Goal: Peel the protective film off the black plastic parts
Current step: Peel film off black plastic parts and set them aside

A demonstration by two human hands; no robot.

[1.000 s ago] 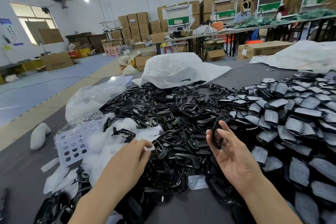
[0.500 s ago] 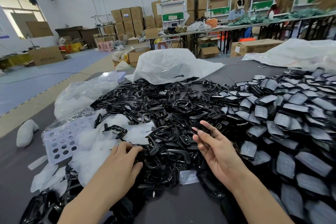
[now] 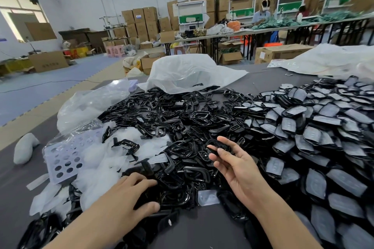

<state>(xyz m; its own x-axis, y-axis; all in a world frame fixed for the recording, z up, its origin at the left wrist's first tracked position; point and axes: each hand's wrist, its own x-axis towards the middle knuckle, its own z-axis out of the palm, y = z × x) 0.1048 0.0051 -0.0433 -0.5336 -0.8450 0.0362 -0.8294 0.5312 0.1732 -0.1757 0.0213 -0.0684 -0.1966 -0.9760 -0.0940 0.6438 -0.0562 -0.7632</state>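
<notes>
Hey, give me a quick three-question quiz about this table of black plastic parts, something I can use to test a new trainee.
1. True or false: the parts still wearing film are piled to the right of the right hand.
2. What does the right hand pinch at its fingertips? A) a black plastic part B) scissors C) a tape roll
3. Fill in: the heap of loose white film lies on the person's ____ side.
Key: 1 true; 2 A; 3 left.
</notes>
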